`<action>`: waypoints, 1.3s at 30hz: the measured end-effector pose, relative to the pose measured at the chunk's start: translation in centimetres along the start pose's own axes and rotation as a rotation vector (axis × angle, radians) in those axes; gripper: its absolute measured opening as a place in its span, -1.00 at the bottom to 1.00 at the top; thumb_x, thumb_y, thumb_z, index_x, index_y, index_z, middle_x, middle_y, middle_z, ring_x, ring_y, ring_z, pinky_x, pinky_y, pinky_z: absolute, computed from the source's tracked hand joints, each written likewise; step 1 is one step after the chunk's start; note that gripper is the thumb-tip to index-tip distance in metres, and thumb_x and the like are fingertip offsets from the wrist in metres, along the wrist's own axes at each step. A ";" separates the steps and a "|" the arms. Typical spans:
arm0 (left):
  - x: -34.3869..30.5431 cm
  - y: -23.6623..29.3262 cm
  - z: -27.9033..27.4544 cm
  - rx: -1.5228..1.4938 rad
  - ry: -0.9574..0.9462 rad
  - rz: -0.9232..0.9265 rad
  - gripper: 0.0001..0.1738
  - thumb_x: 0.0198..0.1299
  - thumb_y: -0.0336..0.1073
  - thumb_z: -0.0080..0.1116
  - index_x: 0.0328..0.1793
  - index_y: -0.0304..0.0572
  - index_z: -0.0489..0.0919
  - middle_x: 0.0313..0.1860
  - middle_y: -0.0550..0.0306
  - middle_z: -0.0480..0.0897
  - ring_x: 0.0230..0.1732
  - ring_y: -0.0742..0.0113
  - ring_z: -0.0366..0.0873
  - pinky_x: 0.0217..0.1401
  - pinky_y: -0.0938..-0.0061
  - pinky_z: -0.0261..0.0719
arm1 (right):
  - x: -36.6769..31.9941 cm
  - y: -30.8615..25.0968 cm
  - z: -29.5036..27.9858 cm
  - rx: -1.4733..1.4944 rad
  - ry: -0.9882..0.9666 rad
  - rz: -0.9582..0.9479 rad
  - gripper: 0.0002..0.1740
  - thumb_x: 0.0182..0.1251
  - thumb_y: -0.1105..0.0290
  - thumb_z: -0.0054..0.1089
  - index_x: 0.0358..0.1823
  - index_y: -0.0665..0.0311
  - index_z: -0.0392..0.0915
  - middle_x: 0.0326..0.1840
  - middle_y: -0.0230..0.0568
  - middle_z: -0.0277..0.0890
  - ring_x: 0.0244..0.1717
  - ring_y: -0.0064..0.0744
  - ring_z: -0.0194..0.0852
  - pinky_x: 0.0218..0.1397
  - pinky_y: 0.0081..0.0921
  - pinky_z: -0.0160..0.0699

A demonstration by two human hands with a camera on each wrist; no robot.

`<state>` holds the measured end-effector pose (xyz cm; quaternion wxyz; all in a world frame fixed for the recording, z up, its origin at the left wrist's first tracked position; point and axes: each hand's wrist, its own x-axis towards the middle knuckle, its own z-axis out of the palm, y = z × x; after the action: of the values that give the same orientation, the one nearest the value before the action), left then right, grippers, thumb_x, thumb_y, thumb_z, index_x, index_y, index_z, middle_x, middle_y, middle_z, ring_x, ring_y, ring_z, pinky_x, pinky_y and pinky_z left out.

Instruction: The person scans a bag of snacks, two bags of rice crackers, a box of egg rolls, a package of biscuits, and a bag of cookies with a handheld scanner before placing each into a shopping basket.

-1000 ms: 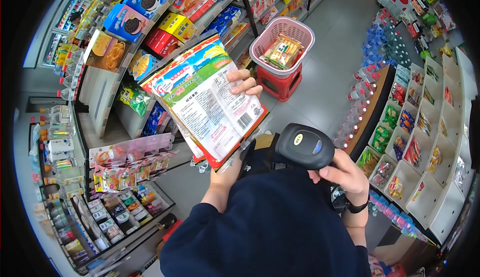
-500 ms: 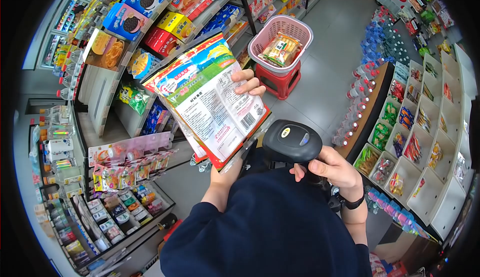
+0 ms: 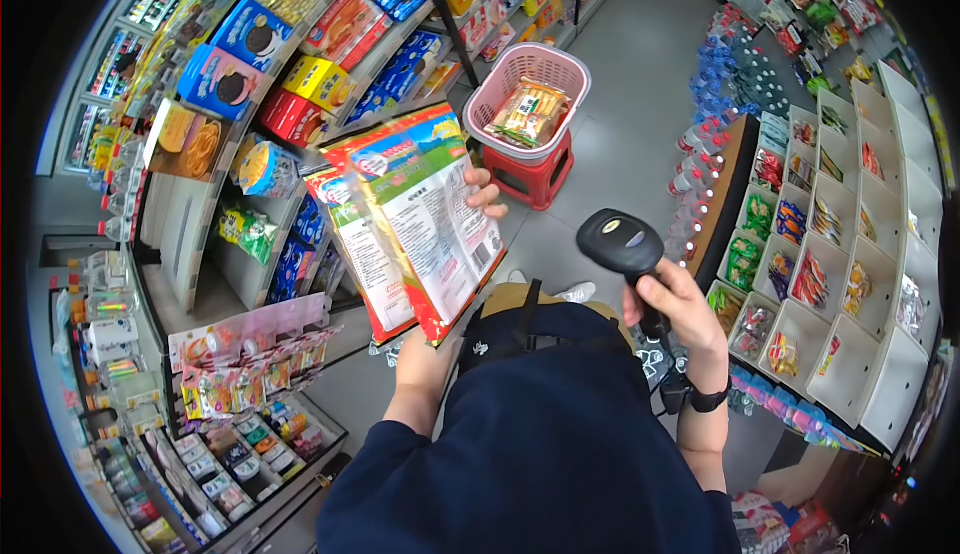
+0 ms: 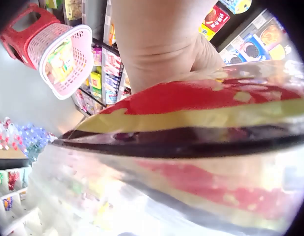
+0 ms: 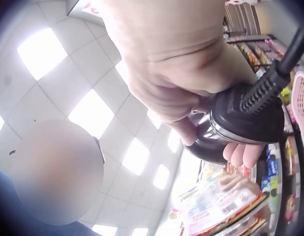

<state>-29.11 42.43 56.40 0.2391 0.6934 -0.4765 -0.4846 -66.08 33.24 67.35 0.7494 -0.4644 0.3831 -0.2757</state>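
My left hand [image 3: 483,195] grips two snack bags, its fingers curled over their right edge. The front snack bag [image 3: 430,239] shows its printed white back, with a barcode near the lower right corner. Behind it the second snack bag [image 3: 352,254] sticks out to the left. In the left wrist view the bag [image 4: 191,120] fills much of the picture, close to my palm. A black barcode scanner [image 3: 618,239] is in my right hand [image 3: 684,306], which wraps round its handle. The scanner's head stands apart from the bags, to their right. A cord [image 5: 272,81] leaves the handle.
A pink basket [image 3: 479,104] with packaged food [image 3: 530,112] in it stands on a red stool [image 3: 545,169] ahead. Stocked shelves [image 3: 385,29] run along the left. Bottles [image 3: 695,179] and a rack of open snack bins [image 3: 840,254] line the right.
The scanner has moved away from the bags, to the right and forward. The two bags have spread apart, so more of the rear one shows. The basket and shelves shift left in the head view.
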 end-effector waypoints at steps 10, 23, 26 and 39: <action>6.6 -6.2 2.7 -0.633 -0.346 -0.158 -0.26 0.35 0.12 0.09 0.51 -0.20 0.41 0.38 -0.02 0.54 0.36 0.06 0.48 0.47 0.10 0.41 | -1.2 12.0 -10.2 0.014 0.454 0.267 -0.60 0.57 0.01 0.17 0.00 0.25 0.47 -0.46 -0.34 0.53 -0.56 -0.54 0.56 -0.54 -0.55 0.57; 21.4 -8.1 10.3 -1.344 -0.588 -0.300 -0.01 0.25 0.45 0.18 0.53 -0.19 0.38 0.34 0.03 0.60 0.32 0.14 0.57 0.43 0.03 0.52 | -1.4 18.1 -18.7 0.158 0.614 0.501 -0.55 0.49 -0.05 0.26 -0.13 0.21 0.43 -0.51 -0.28 0.53 -0.63 -0.43 0.54 -0.61 -0.42 0.61; 22.1 -8.5 10.8 -1.297 -0.590 -0.225 0.03 0.15 0.44 0.31 0.53 -0.16 0.40 0.36 0.02 0.61 0.34 0.11 0.59 0.40 0.03 0.58 | -1.0 19.6 -21.4 0.203 0.597 0.434 -0.55 0.49 -0.06 0.26 -0.14 0.21 0.42 -0.52 -0.28 0.53 -0.63 -0.42 0.53 -0.61 -0.42 0.60; 23.5 -1.7 7.1 -0.840 -0.168 -0.106 -0.22 0.30 -0.15 0.44 0.53 -0.23 0.30 0.33 0.04 0.61 0.28 0.27 0.62 0.35 0.23 0.62 | 3.0 20.1 -26.9 0.206 0.582 0.505 -0.51 0.48 -0.08 0.26 -0.14 0.24 0.39 -0.48 -0.22 0.53 -0.61 -0.39 0.52 -0.58 -0.40 0.60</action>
<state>-32.96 23.16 41.64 0.4357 0.5177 -0.2194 -0.7028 -85.62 26.30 40.74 0.6962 -0.1805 0.6521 -0.2398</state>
